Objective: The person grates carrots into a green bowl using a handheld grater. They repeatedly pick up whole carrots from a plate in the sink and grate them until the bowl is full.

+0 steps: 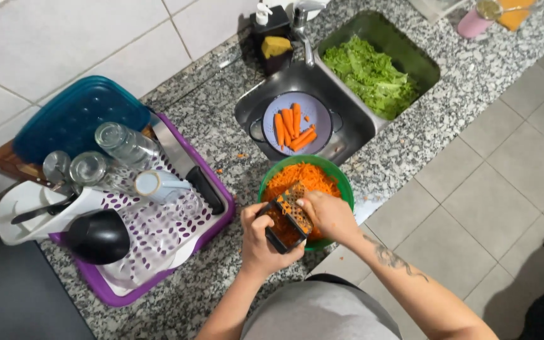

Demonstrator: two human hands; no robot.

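Carrot, grating: a good heap of orange shreds (306, 176) already fills the green bowl (346, 189), which sits on the granite counter (410, 138) at its front edge, just ahead of the sink. Judged from the pile, much of the work is done. What is left, as far as can be seen: several whole peeled carrots (292, 129) lie side by side in the pale blue colander (319, 113) down in the sink basin (354, 126), untouched and well apart from both hands. Box grater (288, 217) is held tilted over the near rim of the bowl, its face coated in orange pulp. Left hand (260, 242) is wrapped around the grater's lower body, fingers closed on it. Right hand (330, 214) is curled against the grater's upper face, pressing there; whether a carrot stub sits under the palm cannot be told, since the hand hides it. The two hands nearly touch across the grater, both directly above the bowl's near edge. Noted nearby: a green tub of lettuce leaves (369, 72) beyond the sink, a purple drying tray (158, 252) with upturned glasses (124, 145) to the left, and a large knife (190, 167) resting on the tray's edge. A few orange scraps lie loose on the counter between tray and bowl.
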